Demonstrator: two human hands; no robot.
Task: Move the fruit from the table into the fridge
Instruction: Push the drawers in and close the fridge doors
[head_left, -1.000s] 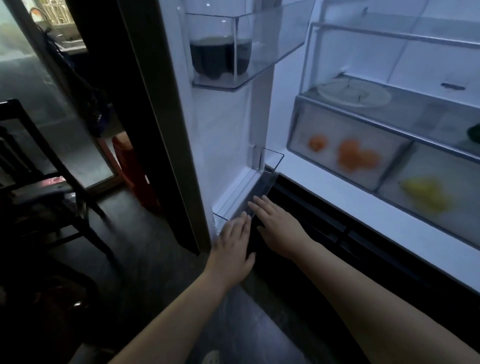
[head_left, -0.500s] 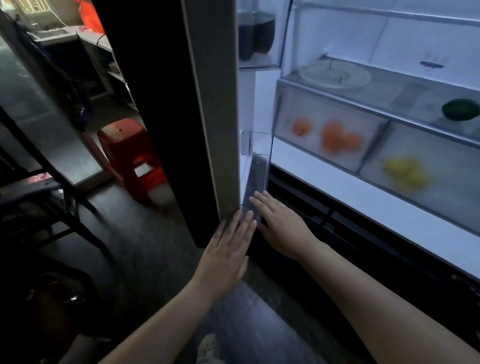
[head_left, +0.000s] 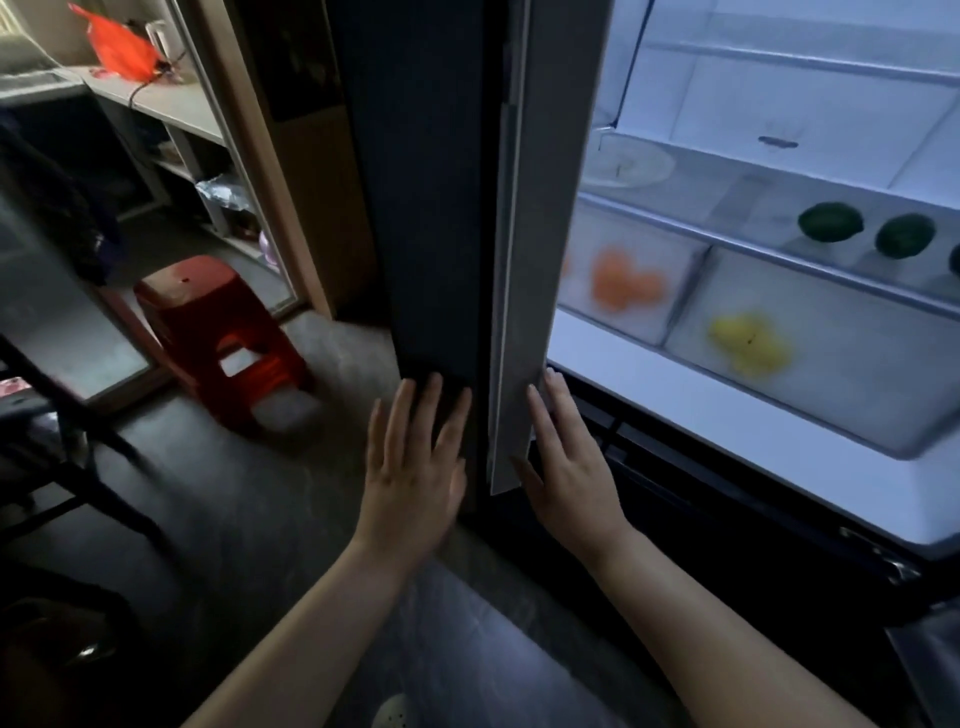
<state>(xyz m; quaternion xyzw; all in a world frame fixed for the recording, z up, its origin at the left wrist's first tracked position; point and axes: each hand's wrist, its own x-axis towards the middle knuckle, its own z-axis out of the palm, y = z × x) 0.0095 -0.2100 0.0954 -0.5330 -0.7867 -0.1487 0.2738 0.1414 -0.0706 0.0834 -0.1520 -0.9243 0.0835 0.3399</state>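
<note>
The fridge door (head_left: 441, 208) stands edge-on in the middle of the view, swung most of the way towards the lit cabinet. My left hand (head_left: 415, 462) lies flat with straight fingers on the door's dark outer face near its bottom. My right hand (head_left: 566, 457) lies flat with straight fingers against the door's pale inner edge. Inside the fridge, orange fruit (head_left: 623, 280) sits in the left drawer and yellow fruit (head_left: 748, 343) in the right drawer. Two dark green fruits (head_left: 830, 222) lie on the shelf above the drawers.
A red plastic stool (head_left: 218, 332) stands on the dark floor to the left of the door. A dark chair frame (head_left: 62, 415) sits at the far left. Behind it are white shelves (head_left: 171, 109) with an orange bag. A white plate (head_left: 628, 166) lies on the fridge shelf.
The door has swung from wide open to nearly edge-on, hiding its inner racks. Both hands followed its bottom edge, the left one shifting onto the outer face.
</note>
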